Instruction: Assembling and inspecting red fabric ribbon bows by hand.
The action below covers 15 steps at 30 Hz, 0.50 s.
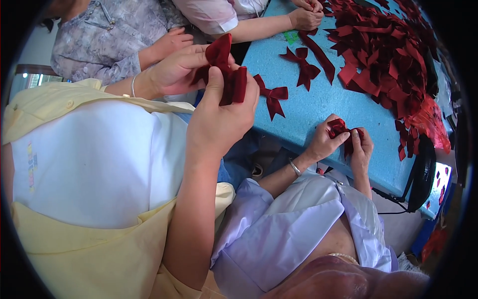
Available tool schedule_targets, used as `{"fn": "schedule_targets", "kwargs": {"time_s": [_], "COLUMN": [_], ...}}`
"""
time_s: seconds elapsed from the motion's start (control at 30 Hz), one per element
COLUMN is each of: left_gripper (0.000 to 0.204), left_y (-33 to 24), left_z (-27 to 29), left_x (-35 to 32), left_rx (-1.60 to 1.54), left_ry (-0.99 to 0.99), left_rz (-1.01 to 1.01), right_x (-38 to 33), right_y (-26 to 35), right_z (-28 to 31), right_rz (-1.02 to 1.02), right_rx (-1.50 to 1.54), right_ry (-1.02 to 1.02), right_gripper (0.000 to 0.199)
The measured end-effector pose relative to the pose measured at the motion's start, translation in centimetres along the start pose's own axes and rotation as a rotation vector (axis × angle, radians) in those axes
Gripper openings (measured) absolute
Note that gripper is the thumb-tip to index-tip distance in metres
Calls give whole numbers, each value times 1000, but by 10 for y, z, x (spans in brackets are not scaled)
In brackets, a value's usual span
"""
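One red bow sits at the frame's upper centre, long axis slanting steeply, one loop pointing up; the left hand and upright right hand pinch it together.

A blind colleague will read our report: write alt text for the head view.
A person's left hand and right hand hold a dark red, velvety ribbon bow near a light blue table. On it lie two separate dark red bows and a heap of dark red ribbon pieces. A co-worker in shiny lilac clothing holds another dark red ribbon.
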<state>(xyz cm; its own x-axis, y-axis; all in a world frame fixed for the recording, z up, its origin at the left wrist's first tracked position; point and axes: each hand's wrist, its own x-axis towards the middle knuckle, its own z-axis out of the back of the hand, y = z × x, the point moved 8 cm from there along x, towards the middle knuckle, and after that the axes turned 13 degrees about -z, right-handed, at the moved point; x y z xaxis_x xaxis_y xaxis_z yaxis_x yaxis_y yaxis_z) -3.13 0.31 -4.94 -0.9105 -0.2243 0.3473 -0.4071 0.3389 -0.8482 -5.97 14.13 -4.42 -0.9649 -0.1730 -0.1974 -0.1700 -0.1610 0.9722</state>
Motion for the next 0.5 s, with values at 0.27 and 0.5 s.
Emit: {"fn": "schedule_targets", "kwargs": {"time_s": [0.27, 0.5], "left_gripper": [17, 18], "left_y": [3, 1], "left_z": [5, 5], "left_x": [0, 1], "left_rx": [13, -34], "left_ry": [19, 8], "left_rz": [-11, 27], "right_x": [5, 3], "right_y": [-12, -10], "right_z": [1, -1], "right_rz": [-17, -57], "right_rx": [111, 159], "right_ry": [30, 74], "right_gripper": [20, 18]}}
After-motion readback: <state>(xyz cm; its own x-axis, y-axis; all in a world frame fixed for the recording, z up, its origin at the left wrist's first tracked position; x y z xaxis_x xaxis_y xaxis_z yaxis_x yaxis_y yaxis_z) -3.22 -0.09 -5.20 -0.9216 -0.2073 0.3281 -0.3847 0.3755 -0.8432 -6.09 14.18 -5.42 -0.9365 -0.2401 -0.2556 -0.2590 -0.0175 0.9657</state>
